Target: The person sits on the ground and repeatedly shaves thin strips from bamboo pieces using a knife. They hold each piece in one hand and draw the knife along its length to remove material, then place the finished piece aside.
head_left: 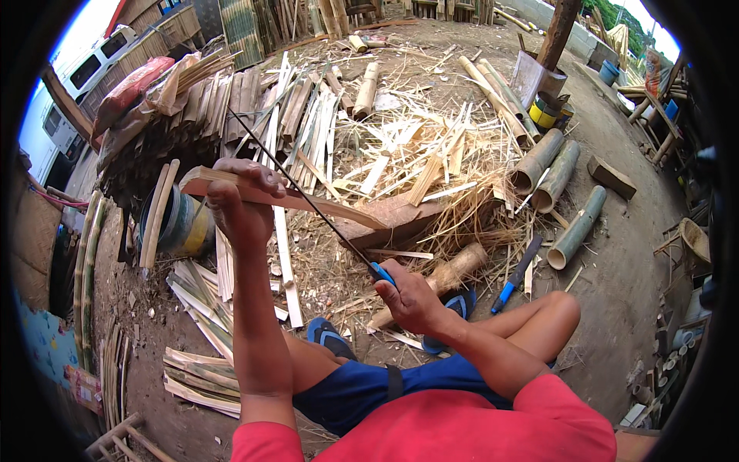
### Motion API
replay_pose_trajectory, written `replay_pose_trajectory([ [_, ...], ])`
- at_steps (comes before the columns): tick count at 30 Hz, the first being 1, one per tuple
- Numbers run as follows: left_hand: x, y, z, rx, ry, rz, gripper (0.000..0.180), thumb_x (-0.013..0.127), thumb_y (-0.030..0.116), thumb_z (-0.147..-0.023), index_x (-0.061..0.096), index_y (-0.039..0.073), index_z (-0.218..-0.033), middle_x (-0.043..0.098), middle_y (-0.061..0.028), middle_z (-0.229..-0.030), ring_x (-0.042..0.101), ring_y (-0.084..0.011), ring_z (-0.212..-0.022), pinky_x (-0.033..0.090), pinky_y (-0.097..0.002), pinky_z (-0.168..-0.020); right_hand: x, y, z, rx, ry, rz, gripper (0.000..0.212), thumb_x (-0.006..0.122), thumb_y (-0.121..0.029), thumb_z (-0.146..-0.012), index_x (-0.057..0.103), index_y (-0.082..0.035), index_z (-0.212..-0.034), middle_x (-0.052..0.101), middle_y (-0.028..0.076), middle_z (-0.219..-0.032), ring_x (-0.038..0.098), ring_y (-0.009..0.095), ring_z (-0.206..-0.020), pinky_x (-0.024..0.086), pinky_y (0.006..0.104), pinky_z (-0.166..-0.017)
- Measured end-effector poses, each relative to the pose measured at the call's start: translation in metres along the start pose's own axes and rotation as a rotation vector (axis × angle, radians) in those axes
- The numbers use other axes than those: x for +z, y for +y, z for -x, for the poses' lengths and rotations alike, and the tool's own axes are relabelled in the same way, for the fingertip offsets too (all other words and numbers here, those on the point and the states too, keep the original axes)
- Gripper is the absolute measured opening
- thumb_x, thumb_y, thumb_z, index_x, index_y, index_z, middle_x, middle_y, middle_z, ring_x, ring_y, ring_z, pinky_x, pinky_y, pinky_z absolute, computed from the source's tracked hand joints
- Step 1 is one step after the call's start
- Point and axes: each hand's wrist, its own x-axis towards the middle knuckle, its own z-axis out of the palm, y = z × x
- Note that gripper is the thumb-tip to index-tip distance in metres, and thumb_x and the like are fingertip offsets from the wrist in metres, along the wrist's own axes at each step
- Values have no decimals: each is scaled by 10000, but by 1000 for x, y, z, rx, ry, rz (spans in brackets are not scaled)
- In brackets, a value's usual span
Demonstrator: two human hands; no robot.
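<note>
My left hand [246,204] is raised, its fingers and thumb closed round a pale bamboo slat [312,202]. The slat slopes down to the right, its far end close above a thick wooden block [400,219]. In my right hand [419,300] is the blue handle of a long dark-bladed knife [308,199], seen nearly edge-on. Its blade slants up to the left and crosses the slat in the picture; whether they touch I cannot tell. A second blue-handled knife [517,276] lies on the ground to the right.
Shavings [416,146] surround the block. Bamboo tubes [556,181] lie at the right, beside a short wood block [612,177]. Split slats [204,373] lie on the left ground, near a dark bucket [181,223]. A tall slat stack [177,127] and a post [558,35] stand farther back.
</note>
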Motion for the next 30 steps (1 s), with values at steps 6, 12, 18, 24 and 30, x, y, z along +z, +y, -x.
replay_pose_trajectory([
  [6, 2, 1, 0, 35, 60, -72, 553, 620, 606, -897, 539, 71, -1010, 570, -59, -808, 576, -182, -723, 504, -388, -729, -2, -1, -3, 60, -19, -80, 421, 443, -449, -1047, 499, -34, -1010, 579, 229, -734, 582, 448, -716, 441, 488, -644],
  [12, 5, 3, 0, 81, 115, -46, 477, 623, 527, -943, 545, 64, -1025, 574, -70, -798, 560, -188, -713, 487, -367, -692, 32, 107, -27, 277, 215, 77, 491, 451, -470, -1031, 546, -13, -876, 585, 210, -683, 598, 415, -656, 450, 493, -626],
  [18, 11, 0, -7, 81, 206, -98, 480, 642, 528, -934, 555, 61, -997, 571, -67, -792, 549, -185, -700, 472, -369, -696, 24, 168, -34, 220, 173, 142, 519, 408, -472, -1043, 553, 4, -896, 594, 205, -765, 579, 376, -711, 472, 455, -660],
  [24, 3, 2, -15, 100, 342, -158, 541, 607, 587, -933, 554, 49, -971, 547, -51, -783, 531, -170, -695, 460, -353, -688, 49, 188, -18, 375, 166, 62, 490, 423, -440, -1030, 601, 6, -934, 623, 285, -859, 606, 490, -860, 461, 520, -758],
  [30, 20, 1, -15, 125, 446, -287, 526, 535, 550, -991, 564, 25, -985, 557, -53, -778, 563, -172, -706, 486, -343, -713, 30, 126, -38, 330, 159, 124, 512, 405, -478, -1040, 583, -6, -955, 629, 267, -801, 618, 479, -835, 462, 525, -726],
])
